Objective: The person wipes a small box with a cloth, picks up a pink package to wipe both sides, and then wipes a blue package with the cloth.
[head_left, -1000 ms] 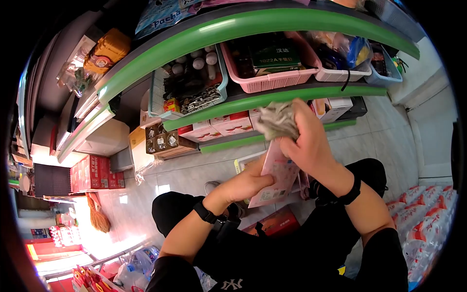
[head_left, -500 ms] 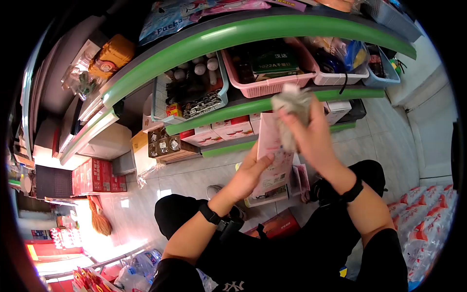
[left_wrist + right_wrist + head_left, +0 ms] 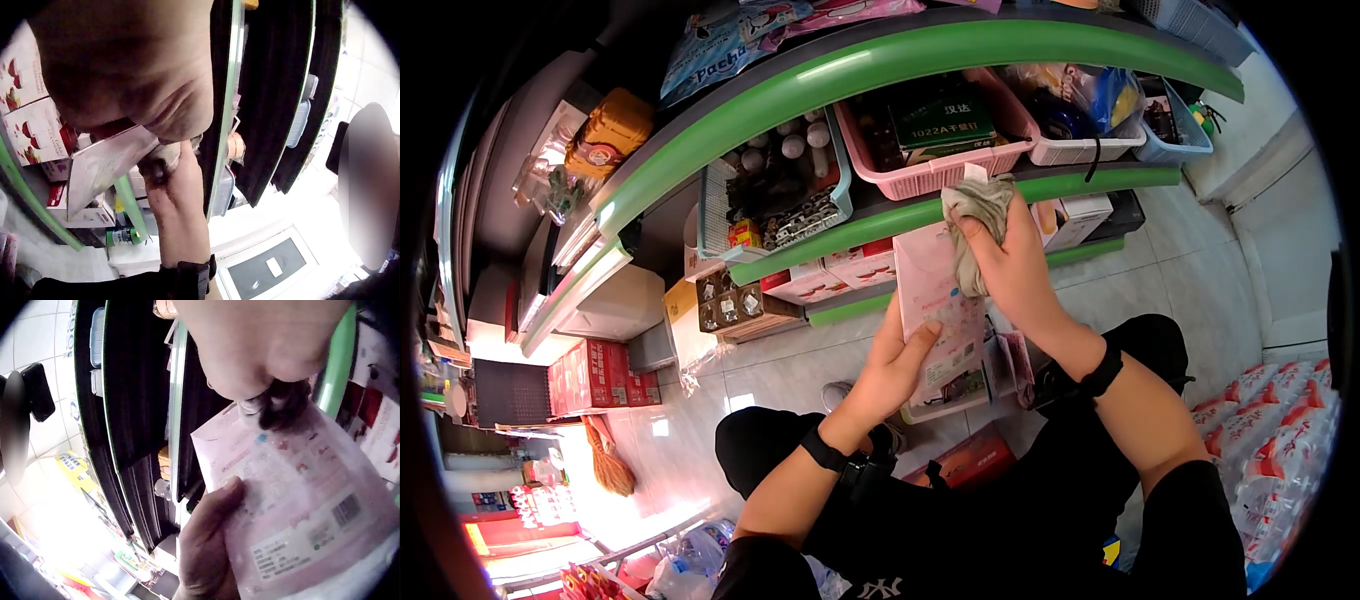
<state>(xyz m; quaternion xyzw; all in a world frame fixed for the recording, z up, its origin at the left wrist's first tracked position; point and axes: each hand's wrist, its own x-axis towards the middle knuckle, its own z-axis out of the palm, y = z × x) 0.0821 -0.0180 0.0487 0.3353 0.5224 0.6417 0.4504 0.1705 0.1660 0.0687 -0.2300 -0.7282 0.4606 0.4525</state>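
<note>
In the head view my left hand point(image 3: 892, 365) grips a flat pink package point(image 3: 940, 315) by its left edge, thumb across the printed face. A barcode and a white label show on that face in the right wrist view. My right hand point(image 3: 1022, 265) holds a crumpled grey-green cloth point(image 3: 980, 225), bunched under the fingers, against the package's upper right part. Seen from the left wrist, the package point(image 3: 100, 172) is edge-tilted and the cloth is mostly hidden by the hands. Below the package stands a light container point(image 3: 950, 395) with things inside, partly covered.
Green-edged shelves point(image 3: 920, 65) run ahead, bearing a blue basket point(image 3: 840, 195), a pink basket point(image 3: 910, 180) and a white basket point(image 3: 1090, 150). Boxes point(image 3: 860, 268) fill the lower shelf. A red box point(image 3: 970, 458) lies on the floor between the knees; wrapped bottles point(image 3: 1270, 440) stand at right.
The package has shifted left and turned its printed face more toward the head camera. My right hand with the cloth has moved down from the top edge onto the package's face.
</note>
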